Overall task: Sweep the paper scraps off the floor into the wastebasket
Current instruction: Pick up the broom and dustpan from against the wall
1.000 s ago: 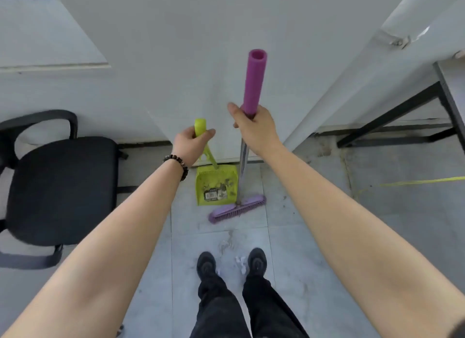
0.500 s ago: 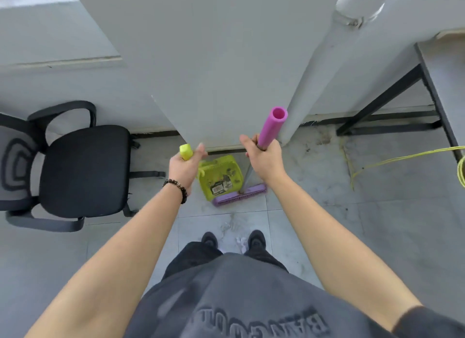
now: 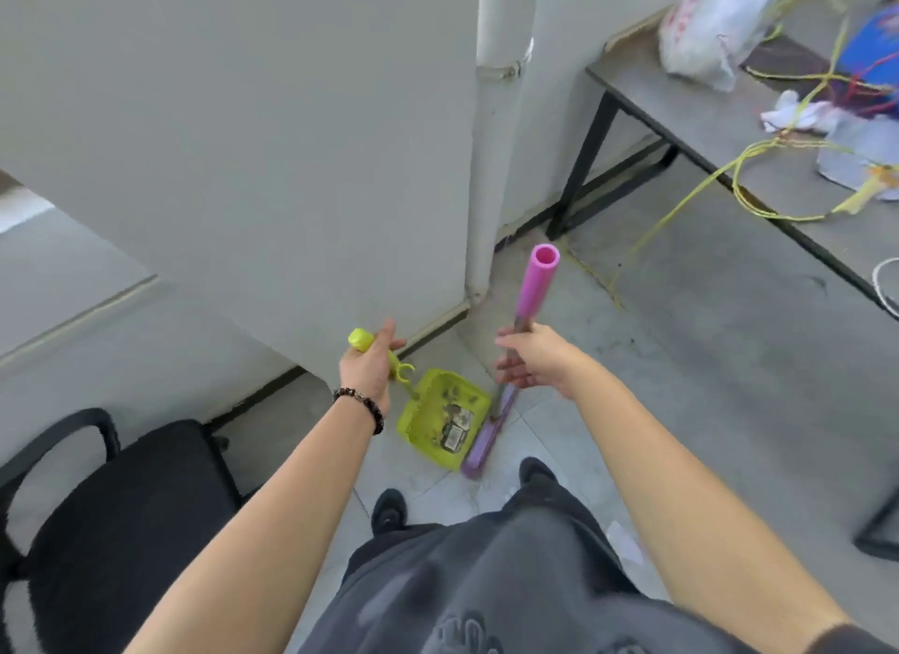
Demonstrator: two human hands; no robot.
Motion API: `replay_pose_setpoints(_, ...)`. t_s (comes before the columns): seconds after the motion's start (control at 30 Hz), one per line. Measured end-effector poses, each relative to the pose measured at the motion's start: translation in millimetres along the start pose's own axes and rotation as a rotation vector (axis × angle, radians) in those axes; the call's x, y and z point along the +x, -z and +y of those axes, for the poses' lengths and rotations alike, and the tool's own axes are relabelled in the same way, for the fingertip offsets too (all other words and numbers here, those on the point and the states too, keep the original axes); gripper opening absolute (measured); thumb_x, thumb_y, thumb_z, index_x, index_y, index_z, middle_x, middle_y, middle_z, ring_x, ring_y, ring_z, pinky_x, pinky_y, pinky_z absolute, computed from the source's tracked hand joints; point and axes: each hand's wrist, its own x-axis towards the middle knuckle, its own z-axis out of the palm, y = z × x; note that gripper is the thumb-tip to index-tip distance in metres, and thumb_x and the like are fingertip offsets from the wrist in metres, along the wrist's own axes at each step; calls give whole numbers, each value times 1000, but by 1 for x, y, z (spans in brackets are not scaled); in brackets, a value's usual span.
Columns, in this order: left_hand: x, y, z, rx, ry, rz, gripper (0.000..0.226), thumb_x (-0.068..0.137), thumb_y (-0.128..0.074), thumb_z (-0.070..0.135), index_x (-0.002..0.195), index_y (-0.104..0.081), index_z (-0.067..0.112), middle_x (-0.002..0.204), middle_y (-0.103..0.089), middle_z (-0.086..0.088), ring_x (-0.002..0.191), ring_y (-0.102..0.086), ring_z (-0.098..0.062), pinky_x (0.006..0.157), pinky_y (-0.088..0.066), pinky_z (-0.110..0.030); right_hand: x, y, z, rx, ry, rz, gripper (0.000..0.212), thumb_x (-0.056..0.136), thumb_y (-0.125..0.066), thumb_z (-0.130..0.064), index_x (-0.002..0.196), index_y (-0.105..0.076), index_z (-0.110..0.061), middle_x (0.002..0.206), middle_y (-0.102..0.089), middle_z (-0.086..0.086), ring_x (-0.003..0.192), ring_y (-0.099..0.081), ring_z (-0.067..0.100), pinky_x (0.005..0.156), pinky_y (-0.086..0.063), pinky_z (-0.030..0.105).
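Observation:
My left hand (image 3: 367, 366) grips the yellow-green handle of a dustpan (image 3: 443, 419), whose pan sits low by the floor in front of my feet with dark debris and a label inside. My right hand (image 3: 530, 359) holds the metal shaft of a broom (image 3: 535, 283) just below its pink grip. The purple brush head (image 3: 484, 439) rests on the floor against the dustpan's right side. A white paper scrap (image 3: 625, 541) lies on the grey tiles beside my right leg. No wastebasket is in view.
A black office chair (image 3: 112, 507) stands at the lower left. A white wall panel and pipe (image 3: 491, 166) rise straight ahead. A grey table (image 3: 729, 132) at the right carries a plastic bag, cloths and yellow cord (image 3: 681, 205) hanging to the floor.
The view has swung to the right, bringing the table into sight. My right hand has slid down from the pink grip onto the metal shaft. Dustpan and broom now sit closer to my feet.

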Motion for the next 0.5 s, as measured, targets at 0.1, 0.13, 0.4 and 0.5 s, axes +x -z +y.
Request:
replay_pose_setpoints(0.1, 4, 23, -3, 81, 46, -165, 27, 88, -71, 33, 79, -63, 9, 92, -69, -9, 73, -57, -26, 78, -51, -45, -27, -23, 35, 694, -72, -75, 61, 84, -26, 11, 136, -48, -13, 114, -66, 27, 98, -68, 35, 88, -55, 42)
replay_pose_setpoints(0.13, 7, 31, -3, 100, 63, -204, 27, 86, -72, 34, 81, -65, 9, 95, -70, -9, 78, -57, -27, 81, -53, -47, -37, -33, 46, 878, -96, -74, 58, 85, -26, 7, 134, -49, -11, 113, -65, 28, 99, -68, 37, 86, -56, 42)
replay_pose_setpoints(0.4, 3, 59, -36, 325, 97, -370, 19, 86, -72, 30, 85, -66, 12, 79, -61, 0, 69, -58, -14, 75, -51, -31, -112, -83, 117, 1273, -264, 43, 15, 97, -53, -6, 107, -54, 5, 98, -62, 24, 73, -70, 27, 55, -59, 24)
replay_pose_setpoints(0.5, -6, 65, -51, 491, -26, -410, 11, 84, -73, 28, 84, -70, 17, 76, -63, -3, 75, -61, -19, 75, -54, -30, -115, -93, 151, 1213, -440, 28, 14, 99, -43, -6, 101, -52, 5, 90, -56, 10, 51, -52, 6, 36, -43, 12)
